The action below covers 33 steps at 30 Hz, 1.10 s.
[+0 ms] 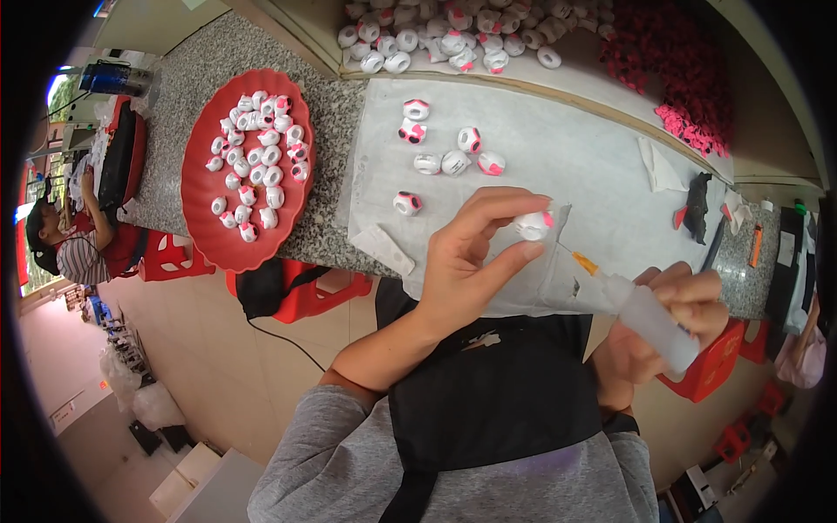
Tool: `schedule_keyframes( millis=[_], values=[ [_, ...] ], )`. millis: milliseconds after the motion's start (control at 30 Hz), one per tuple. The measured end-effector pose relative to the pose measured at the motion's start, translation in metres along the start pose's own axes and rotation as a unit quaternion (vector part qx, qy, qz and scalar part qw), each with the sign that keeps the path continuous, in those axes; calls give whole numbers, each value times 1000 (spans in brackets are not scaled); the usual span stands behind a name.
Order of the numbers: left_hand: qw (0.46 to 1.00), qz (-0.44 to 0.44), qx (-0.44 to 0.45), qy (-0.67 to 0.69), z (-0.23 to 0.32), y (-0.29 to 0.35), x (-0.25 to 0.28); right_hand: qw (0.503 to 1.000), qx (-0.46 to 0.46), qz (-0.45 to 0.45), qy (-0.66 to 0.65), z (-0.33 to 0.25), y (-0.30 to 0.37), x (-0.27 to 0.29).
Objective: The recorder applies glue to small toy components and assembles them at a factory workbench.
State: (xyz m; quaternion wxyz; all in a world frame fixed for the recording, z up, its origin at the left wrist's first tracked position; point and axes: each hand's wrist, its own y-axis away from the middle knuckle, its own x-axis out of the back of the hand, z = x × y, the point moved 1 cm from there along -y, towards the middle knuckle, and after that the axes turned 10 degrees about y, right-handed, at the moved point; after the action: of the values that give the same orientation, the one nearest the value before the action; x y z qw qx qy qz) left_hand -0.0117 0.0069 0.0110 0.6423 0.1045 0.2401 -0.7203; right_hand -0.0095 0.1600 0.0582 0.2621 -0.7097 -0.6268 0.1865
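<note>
1. Nearest the camera in the head view, the only one here: black apron (488, 392) over a grey shirt (327, 462), close against the front edge of the work area.

2. Left hand (475, 253): narrowed to a fingertip pinch, holding a small white-and-pink piece (528, 227) up over the white sheet (379, 131), pink side facing right.

3. Right hand (676, 314): wrapped around a pale squeeze bottle (652, 322), tilted so as to point its orange needle tip (586, 263) up and left at the pinched piece. Very near that piece; cannot tell about actual contact, or about any liquid coming out.

4. On the sheet beyond the left hand: seven loose pieces (455, 162) of the same kind, lying apart or in small groups, plus a folded white strip (382, 248) near the left edge.

5. Off to the left: red scalloped tray (193, 187), bearing many more pieces (255, 157) in a loose spread. Behind the sheet: a pile of white pieces (453, 39) and, farther right, a heap of small pink parts (689, 126).

6. Step in hand, by judgement: lining up the needle with the piece, probably to dab on something like glue.

7. Next move, by judgement: calls for a steady left pinch, careful placing of the needle away from the fingertips, and only a light squeeze, so as not to flood the piece.
</note>
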Motion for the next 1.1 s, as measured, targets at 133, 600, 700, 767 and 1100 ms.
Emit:
schedule_keyframes(
  millis=[133, 600, 700, 767, 1100],
  values=[
    [991, 113, 27, 72, 5, -1, 10, 995, -95, -16, -5, 32, -21, 19],
    [986, 145, 2, 81, 17, 0, 25, 850, 124, -173, 482, 185, -135, -2],
    [985, 153, -6, 76, 17, 1, 29, 848, 123, -173, 486, 164, -128, -7],
    [984, 159, 9, 87, 15, 2, 28, 860, -107, -196, 459, 132, -115, -12],
    [989, 113, 30, 90, 2, -2, 15, 923, -332, -188, -46, 42, -11, -27]
  ],
)
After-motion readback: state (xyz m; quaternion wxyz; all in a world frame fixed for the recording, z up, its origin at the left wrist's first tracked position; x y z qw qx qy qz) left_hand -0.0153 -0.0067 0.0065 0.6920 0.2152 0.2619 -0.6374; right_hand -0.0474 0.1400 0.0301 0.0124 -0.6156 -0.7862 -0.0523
